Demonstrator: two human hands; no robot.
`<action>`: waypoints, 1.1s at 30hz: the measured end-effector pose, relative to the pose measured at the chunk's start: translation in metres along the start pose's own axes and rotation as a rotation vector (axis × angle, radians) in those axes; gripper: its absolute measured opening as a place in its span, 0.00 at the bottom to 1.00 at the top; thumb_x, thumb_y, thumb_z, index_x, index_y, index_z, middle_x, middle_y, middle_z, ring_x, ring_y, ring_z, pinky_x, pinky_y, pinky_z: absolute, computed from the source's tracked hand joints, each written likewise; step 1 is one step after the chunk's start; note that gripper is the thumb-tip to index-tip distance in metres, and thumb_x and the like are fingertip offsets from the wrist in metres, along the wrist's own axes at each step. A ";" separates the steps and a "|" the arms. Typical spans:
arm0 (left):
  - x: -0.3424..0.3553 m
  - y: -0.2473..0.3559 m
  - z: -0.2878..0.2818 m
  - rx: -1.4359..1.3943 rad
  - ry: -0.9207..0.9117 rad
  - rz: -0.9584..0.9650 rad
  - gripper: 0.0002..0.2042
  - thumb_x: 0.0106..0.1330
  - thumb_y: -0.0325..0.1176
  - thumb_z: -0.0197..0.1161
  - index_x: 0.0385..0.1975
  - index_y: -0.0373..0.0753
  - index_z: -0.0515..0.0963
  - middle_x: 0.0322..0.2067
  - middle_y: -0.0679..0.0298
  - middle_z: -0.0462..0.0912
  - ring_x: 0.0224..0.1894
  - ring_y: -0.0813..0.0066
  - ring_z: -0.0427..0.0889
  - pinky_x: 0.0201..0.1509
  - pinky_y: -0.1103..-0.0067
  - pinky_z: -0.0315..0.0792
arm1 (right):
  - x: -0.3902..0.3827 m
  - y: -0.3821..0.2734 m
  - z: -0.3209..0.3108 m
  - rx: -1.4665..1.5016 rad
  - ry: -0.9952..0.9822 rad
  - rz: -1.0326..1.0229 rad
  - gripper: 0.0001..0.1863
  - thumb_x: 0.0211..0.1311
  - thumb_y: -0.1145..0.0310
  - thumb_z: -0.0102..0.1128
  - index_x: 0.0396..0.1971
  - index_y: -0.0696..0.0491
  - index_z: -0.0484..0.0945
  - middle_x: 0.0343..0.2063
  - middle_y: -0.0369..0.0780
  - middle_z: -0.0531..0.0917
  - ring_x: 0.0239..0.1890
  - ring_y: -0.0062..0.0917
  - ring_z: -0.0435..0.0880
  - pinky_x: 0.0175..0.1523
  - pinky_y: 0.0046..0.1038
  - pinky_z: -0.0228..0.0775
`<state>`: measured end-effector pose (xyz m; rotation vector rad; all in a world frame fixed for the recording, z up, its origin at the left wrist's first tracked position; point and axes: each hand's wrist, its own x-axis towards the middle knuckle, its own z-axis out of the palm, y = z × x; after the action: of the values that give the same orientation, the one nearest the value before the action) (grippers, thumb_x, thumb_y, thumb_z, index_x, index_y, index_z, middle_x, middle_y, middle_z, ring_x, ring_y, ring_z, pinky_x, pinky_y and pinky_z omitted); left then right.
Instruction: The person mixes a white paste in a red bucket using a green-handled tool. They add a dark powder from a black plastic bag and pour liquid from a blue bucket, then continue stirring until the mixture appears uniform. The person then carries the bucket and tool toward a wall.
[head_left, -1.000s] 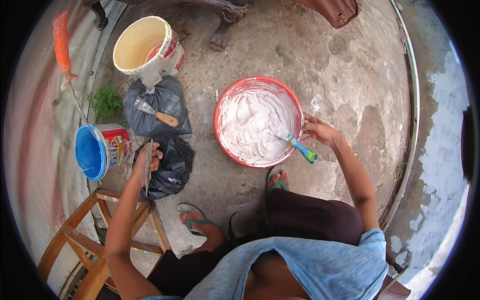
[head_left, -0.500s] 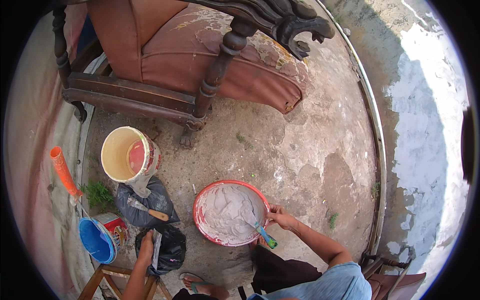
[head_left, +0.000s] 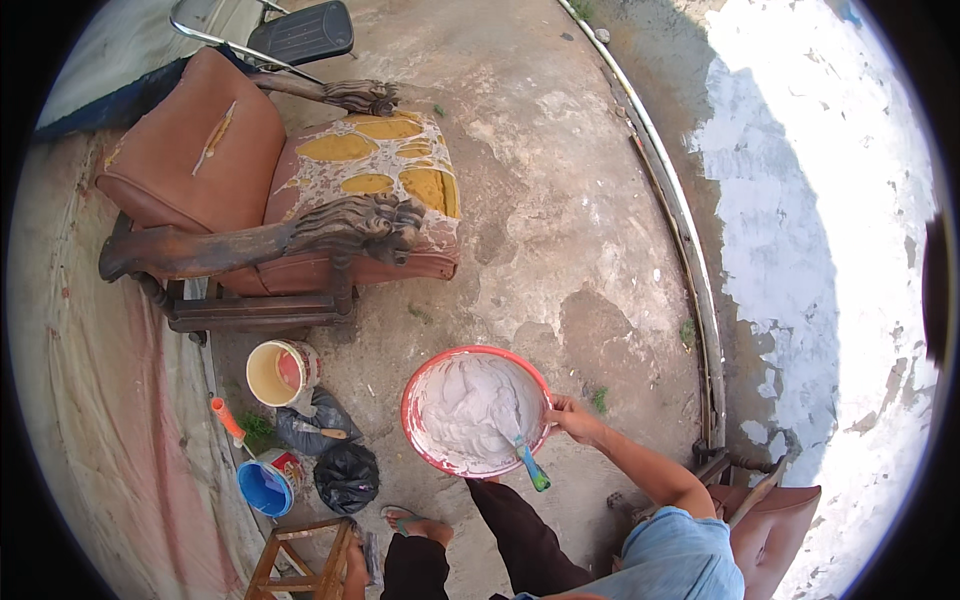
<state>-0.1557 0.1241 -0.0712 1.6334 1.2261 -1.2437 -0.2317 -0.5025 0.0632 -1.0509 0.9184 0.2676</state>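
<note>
My right hand [head_left: 572, 418] pinches the right rim of a red basin [head_left: 407, 432], which is held up off the ground. Thick, pale grey-white paste [head_left: 468, 408] fills much of it. A scraper with a blue-green handle [head_left: 535, 468] stands tilted in the paste, its blade end buried. At the lower edge, beside the wooden stool, my left hand [head_left: 356, 568] is closed on a flat metal trowel [head_left: 374, 558]; only part of both shows.
Left of me are a cream bucket [head_left: 272, 374], a blue-lined bucket [head_left: 262, 490], an orange-handled roller [head_left: 228, 418], black bags [head_left: 346, 478], a scraper [head_left: 325, 433] and a wooden stool [head_left: 285, 535]. A torn armchair [head_left: 200, 245] stands beyond; a patchy wall [head_left: 770, 220] rises right.
The basin has come up off the ground in my right hand. My left hand has drawn back toward the lower edge with the trowel. The view has risen, showing the whole armchair.
</note>
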 end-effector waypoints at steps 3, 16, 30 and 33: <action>-0.084 0.040 0.018 0.245 0.025 0.258 0.16 0.61 0.45 0.50 0.28 0.35 0.73 0.29 0.60 0.74 0.32 0.66 0.72 0.40 0.68 0.66 | -0.084 -0.039 -0.004 0.122 0.027 0.018 0.13 0.59 0.75 0.57 0.44 0.54 0.80 0.36 0.35 0.85 0.35 0.21 0.85 0.42 0.30 0.82; -0.496 0.282 0.181 0.337 -0.160 0.700 0.15 0.63 0.26 0.53 0.50 0.39 0.71 0.45 0.64 0.76 0.44 0.72 0.75 0.47 0.77 0.70 | -0.288 -0.225 -0.057 0.637 0.246 -0.022 0.17 0.59 0.73 0.53 0.49 0.55 0.75 0.40 0.39 0.84 0.40 0.27 0.85 0.48 0.37 0.81; -0.599 0.642 0.482 1.105 0.062 0.870 0.17 0.57 0.27 0.61 0.47 0.37 0.81 0.42 0.55 0.83 0.47 0.61 0.81 0.48 0.67 0.73 | -0.152 -0.431 -0.213 0.910 0.692 -0.308 0.17 0.65 0.68 0.50 0.52 0.57 0.70 0.48 0.44 0.81 0.48 0.35 0.83 0.55 0.45 0.78; -0.565 0.750 0.531 1.305 0.209 1.296 0.17 0.55 0.26 0.61 0.47 0.38 0.82 0.40 0.49 0.83 0.43 0.51 0.82 0.49 0.65 0.73 | -0.110 -0.479 -0.248 0.983 0.756 -0.361 0.17 0.64 0.68 0.51 0.51 0.57 0.71 0.48 0.43 0.81 0.48 0.35 0.82 0.55 0.44 0.78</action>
<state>0.3814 -0.7179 0.3378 2.6735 -0.9164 -0.8840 -0.1448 -0.9267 0.4030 -0.3391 1.2901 -0.8753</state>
